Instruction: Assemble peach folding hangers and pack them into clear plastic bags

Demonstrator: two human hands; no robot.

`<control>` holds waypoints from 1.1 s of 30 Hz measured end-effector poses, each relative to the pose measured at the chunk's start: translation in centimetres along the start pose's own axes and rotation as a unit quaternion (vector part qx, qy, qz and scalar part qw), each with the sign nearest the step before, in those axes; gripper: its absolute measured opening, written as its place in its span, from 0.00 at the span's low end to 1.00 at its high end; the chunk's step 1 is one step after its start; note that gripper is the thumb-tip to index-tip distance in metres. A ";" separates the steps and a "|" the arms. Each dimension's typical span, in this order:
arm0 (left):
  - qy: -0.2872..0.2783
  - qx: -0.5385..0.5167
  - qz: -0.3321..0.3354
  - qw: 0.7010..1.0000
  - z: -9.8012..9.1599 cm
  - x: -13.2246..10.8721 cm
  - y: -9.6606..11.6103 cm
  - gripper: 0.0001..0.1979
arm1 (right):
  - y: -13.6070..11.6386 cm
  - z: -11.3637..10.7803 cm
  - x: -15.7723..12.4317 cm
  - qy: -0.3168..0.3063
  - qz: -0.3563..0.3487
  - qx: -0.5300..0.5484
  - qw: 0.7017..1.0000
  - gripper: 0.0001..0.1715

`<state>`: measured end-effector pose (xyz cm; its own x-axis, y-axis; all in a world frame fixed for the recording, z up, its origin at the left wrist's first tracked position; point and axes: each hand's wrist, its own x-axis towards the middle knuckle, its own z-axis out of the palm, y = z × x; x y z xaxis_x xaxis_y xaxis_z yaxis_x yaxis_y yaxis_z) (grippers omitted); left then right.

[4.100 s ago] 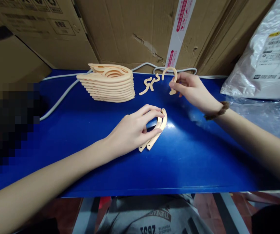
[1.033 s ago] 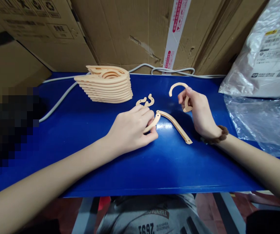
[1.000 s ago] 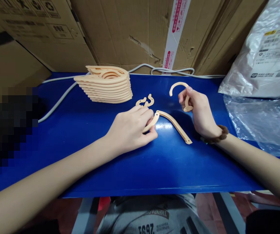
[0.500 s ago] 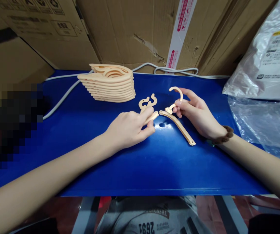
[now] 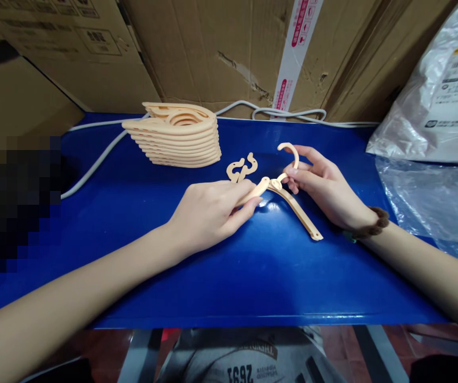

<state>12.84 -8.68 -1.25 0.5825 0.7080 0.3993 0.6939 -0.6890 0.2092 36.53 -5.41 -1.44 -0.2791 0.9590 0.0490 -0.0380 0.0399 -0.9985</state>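
Note:
Between thumb and fingers, my left hand [image 5: 216, 213] pinches a cream plastic hanger arm [image 5: 257, 190], its holed end pointing right. My right hand [image 5: 318, 183] grips a cream hanger hook [image 5: 294, 155] by its curved stem. The round base of that hook sits at the upper end of another hanger arm [image 5: 298, 210], which slants down to the right on the table. The tip of the left-hand arm lies close beside that base; whether they touch I cannot tell. Just behind my left hand are small curved hook pieces [image 5: 248, 165], partly covered by it.
A neat stack of folded cream hangers [image 5: 181, 138] stands at the back left of the blue table [image 5: 221, 282]. Behind it run a white cable [image 5: 240, 106] and cardboard boxes [image 5: 197, 53]. At the right are a white plastic parcel [image 5: 432, 106] and clear film [image 5: 420, 213].
My left hand has brought its hanger arm slightly right, up to the hook's base and over the end of the lying arm. My right hand keeps the hook nearly in place.

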 end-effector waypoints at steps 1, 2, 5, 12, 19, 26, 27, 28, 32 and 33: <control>0.002 -0.010 0.000 1.000 0.0 0.0 0.0 0.16 | 0.0 0.0 0.0 0.001 0.001 0.004 1.000 0.27; 0.002 -0.019 -0.001 1.000 0.1 0.0 0.0 0.16 | 0.0 -0.1 0.0 0.000 0.003 0.007 1.000 0.28; -0.001 -0.036 -0.004 0.999 0.2 0.0 -0.1 0.16 | 0.0 -0.1 0.0 0.003 0.011 0.011 1.000 0.28; -0.005 -0.081 0.003 0.997 0.5 0.0 -0.2 0.15 | -0.3 0.1 0.0 0.002 0.024 0.015 1.000 0.28; 0.010 -0.131 0.039 0.991 0.6 0.3 -0.3 0.10 | -0.5 0.1 -0.1 0.005 0.026 0.019 0.999 0.27; 0.008 -0.123 0.045 0.991 0.7 0.2 -0.2 0.10 | -0.5 0.0 -0.1 0.004 0.032 0.018 0.999 0.27; 0.006 -0.119 0.047 0.992 0.6 0.1 -0.2 0.10 | -0.5 0.0 -0.1 0.001 0.029 0.018 0.999 0.26; 0.006 -0.114 0.048 0.992 0.6 0.1 -0.2 0.10 | -0.5 0.0 -0.1 -0.002 0.025 0.019 1.000 0.26; 0.010 -0.093 0.056 0.994 0.5 0.0 -0.1 0.11 | -0.4 -0.2 -0.1 -0.008 0.016 0.028 0.999 0.26; 0.013 -0.086 0.059 0.994 0.5 0.0 -0.1 0.11 | -0.4 -0.3 -0.1 -0.007 0.017 0.028 0.999 0.27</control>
<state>12.99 -8.55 -1.72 0.6433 0.6176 0.4525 0.5374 -0.7852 0.3077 36.82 -5.44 -1.10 -0.2953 0.9553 0.0153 -0.0812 -0.0092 -0.9967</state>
